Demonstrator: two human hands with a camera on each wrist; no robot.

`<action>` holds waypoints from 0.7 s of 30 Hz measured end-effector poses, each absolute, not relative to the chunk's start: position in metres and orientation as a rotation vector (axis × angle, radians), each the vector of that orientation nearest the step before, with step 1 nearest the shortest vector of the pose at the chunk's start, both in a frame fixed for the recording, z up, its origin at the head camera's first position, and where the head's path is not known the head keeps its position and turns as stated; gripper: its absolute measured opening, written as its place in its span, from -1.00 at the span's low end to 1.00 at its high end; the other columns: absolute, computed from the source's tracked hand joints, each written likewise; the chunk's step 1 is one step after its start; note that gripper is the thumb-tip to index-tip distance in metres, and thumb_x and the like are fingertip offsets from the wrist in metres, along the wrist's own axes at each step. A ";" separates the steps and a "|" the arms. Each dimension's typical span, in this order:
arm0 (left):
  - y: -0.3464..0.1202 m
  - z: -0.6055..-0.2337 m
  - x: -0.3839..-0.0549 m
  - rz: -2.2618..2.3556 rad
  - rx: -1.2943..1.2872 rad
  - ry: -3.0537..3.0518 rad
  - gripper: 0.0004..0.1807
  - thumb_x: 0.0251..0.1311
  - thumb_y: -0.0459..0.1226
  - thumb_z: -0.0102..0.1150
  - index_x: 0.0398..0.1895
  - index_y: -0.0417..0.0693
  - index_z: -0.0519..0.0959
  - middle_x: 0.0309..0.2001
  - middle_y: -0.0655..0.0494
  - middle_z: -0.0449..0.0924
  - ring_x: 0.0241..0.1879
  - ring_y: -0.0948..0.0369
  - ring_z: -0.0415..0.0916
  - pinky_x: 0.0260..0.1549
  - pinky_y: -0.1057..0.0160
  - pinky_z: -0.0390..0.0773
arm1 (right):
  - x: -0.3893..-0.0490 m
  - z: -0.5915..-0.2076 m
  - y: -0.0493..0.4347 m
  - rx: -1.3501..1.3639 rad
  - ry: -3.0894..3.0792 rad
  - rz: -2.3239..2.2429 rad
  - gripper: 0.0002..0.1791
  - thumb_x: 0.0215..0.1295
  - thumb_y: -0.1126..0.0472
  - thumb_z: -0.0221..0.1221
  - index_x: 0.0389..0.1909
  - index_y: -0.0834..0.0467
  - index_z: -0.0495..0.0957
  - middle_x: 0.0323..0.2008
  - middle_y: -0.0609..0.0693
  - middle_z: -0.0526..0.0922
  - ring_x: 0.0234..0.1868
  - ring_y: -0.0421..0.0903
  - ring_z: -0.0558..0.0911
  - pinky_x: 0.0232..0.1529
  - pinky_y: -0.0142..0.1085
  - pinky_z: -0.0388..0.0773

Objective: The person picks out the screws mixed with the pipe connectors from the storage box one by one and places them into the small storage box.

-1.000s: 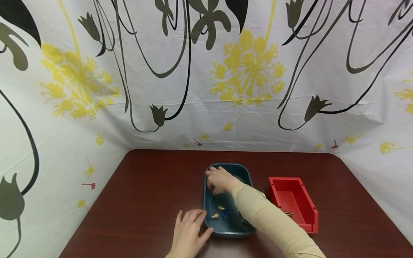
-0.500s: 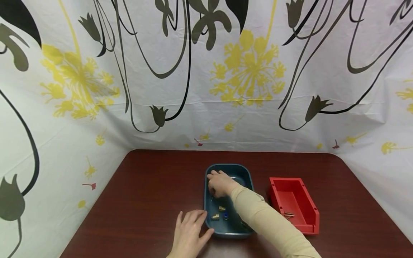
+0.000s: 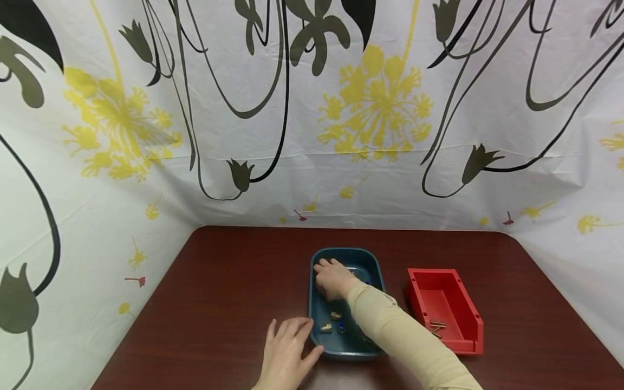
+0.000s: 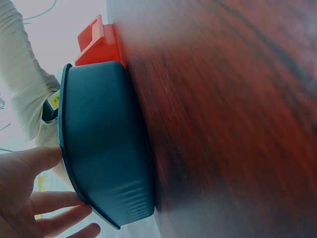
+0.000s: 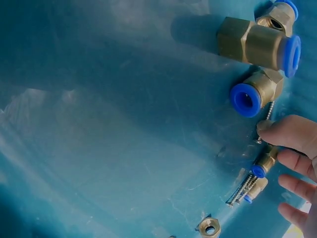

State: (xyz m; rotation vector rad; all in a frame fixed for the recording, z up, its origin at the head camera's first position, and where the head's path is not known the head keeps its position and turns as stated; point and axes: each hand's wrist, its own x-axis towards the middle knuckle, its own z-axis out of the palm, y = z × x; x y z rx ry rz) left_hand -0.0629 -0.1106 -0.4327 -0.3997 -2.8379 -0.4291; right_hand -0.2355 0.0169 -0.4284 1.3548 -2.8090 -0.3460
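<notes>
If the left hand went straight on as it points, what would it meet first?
The blue tray, almost at once: the left hand appears to touch its rim, though contact is hard to judge.

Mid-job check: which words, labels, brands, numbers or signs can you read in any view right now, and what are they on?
"#" with one digit, 6 or 9 (I can't tell which): on the yellow label of the dark wrist device, left wrist view.
Small dark marks by the right sleeve, head view: too small to read.
Blue tray, red bin, brass fittings: no lettering I can make out.
</notes>
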 end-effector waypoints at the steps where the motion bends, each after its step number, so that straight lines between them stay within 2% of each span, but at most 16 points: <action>1: -0.111 -0.433 -0.063 -0.431 -0.400 -2.840 -0.50 -0.02 0.08 0.15 -0.08 -0.03 0.55 -0.11 0.15 0.44 -0.07 0.13 0.35 -0.10 -0.24 0.18 | -0.236 -0.429 0.017 1.353 -2.798 -0.358 -0.80 -0.25 0.00 0.40 -0.73 -0.13 0.53 -0.17 -0.11 0.46 -0.10 -0.10 0.33 -0.02 -0.16 0.28; 9: -0.110 -0.432 -0.063 -0.427 -0.408 -2.830 -0.49 -0.02 0.08 0.15 -0.08 -0.03 0.55 -0.11 0.14 0.44 -0.08 0.13 0.35 -0.10 -0.24 0.18 | -0.236 -0.432 0.017 1.327 -2.786 -0.422 -0.76 -0.28 -0.06 0.40 -0.76 -0.12 0.51 -0.16 -0.10 0.45 -0.12 -0.10 0.32 -0.03 -0.17 0.28; 21: -0.110 -0.431 -0.063 -0.428 -0.406 -2.839 -0.49 -0.02 0.09 0.15 -0.07 -0.03 0.55 -0.11 0.14 0.44 -0.07 0.13 0.35 -0.09 -0.23 0.18 | -0.236 -0.433 0.015 1.309 -2.752 -0.608 -0.77 -0.27 -0.13 0.37 -0.62 -0.11 0.59 -0.14 -0.13 0.45 -0.11 -0.13 0.31 -0.04 -0.24 0.25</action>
